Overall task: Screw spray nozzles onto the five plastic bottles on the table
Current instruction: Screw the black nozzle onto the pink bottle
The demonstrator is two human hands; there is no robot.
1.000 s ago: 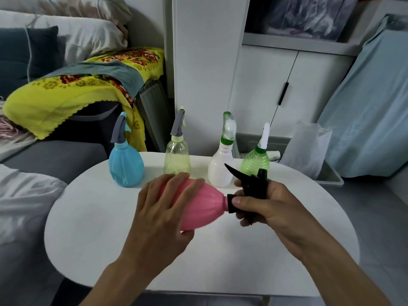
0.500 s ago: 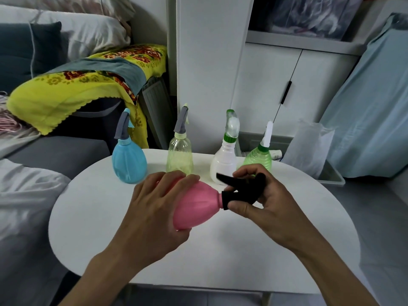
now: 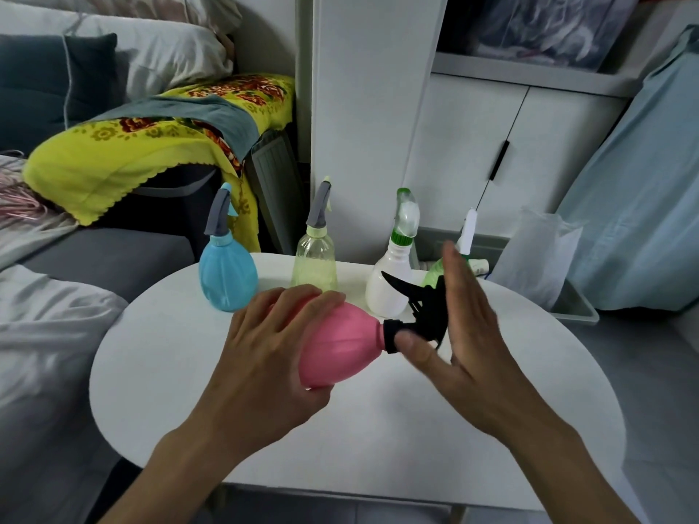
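Note:
My left hand (image 3: 272, 349) is wrapped over a pink bottle (image 3: 340, 349), holding it on its side just above the white round table (image 3: 170, 353). A black spray nozzle (image 3: 423, 312) sits on the bottle's neck and points to the right. My right hand (image 3: 465, 342) is spread flat behind the nozzle, with only the thumb touching the black collar. Standing along the table's far edge are a blue bottle (image 3: 227, 277), a clear yellowish bottle (image 3: 316, 266) and a white bottle (image 3: 389, 281), each with a nozzle on. My right hand mostly hides a green bottle (image 3: 435, 274).
A grey sofa (image 3: 113, 259) with a yellow flowered blanket (image 3: 132, 153) stands to the left. Behind the table are a white cabinet (image 3: 472, 153) and a grey bin (image 3: 575, 308) holding a plastic bag. Pale blue fabric (image 3: 635, 206) hangs at the right.
My right hand has let go of the black nozzle and its fingers have straightened out. The nozzle's trigger has swung upward. My left hand still holds the pink bottle.

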